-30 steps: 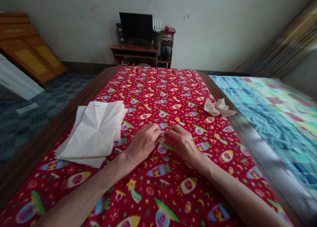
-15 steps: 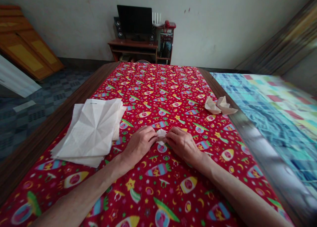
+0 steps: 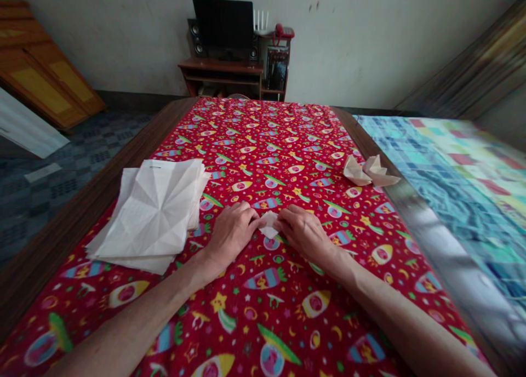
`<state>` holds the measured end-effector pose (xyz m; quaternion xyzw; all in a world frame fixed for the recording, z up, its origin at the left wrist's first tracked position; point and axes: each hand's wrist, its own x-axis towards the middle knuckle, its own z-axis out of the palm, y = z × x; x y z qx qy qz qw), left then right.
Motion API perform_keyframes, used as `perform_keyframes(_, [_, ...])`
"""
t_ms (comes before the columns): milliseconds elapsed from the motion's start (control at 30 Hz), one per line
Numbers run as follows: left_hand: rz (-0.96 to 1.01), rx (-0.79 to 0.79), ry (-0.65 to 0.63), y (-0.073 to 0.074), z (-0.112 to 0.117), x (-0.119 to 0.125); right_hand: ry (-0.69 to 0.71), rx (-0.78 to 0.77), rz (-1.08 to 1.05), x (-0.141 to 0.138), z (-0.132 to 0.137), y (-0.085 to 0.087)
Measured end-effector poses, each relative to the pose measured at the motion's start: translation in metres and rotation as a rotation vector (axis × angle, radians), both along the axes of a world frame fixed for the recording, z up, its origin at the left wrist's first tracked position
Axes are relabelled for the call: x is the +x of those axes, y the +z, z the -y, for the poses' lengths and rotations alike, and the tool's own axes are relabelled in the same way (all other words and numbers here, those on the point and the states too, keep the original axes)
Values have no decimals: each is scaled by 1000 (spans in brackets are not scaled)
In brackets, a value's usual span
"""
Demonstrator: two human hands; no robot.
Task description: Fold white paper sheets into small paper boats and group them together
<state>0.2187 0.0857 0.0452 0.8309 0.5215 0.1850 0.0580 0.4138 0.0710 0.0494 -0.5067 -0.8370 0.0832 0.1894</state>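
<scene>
- The small folded paper (image 3: 270, 224) lies between the two hands, low over the patterned red cloth (image 3: 250, 297) in the middle of the surface (image 3: 150, 144).
- The left hand (image 3: 235, 228) is narrow, its thumb and curled fingers holding the paper's left corner; the right hand (image 3: 303, 229) is narrow too, its fingertips at the right corner, partly hidden.
- An uneven pull between the hands could skew the paper, and too hard a pull could tear it, since it looks thin and is held only by its corners.
- If one corner slips, the folds could spring loose or crease off line; the soft cloth beneath probably gives little firm backing.
- The left forearm passes close by the stack of creased sheets (image 3: 153, 212). A sideways sweep of the elbow could drag the lower sheets, which lie fanned out and unweighted.
- Of the two folded paper shapes at the right, the inner one (image 3: 355, 172) sits on the cloth, while the outer one (image 3: 380, 172) reaches over the wooden rim. A knock or a draught could tip it towards the bed (image 3: 446, 201).
</scene>
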Motion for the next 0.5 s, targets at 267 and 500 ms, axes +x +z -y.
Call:
perform_keyframes(267, [32, -99, 57, 10, -4, 6, -10, -35, 17, 0, -7, 2])
perform_keyframes(500, [36, -81, 45, 11, -5, 1, -46, -99, 36, -1, -7, 5])
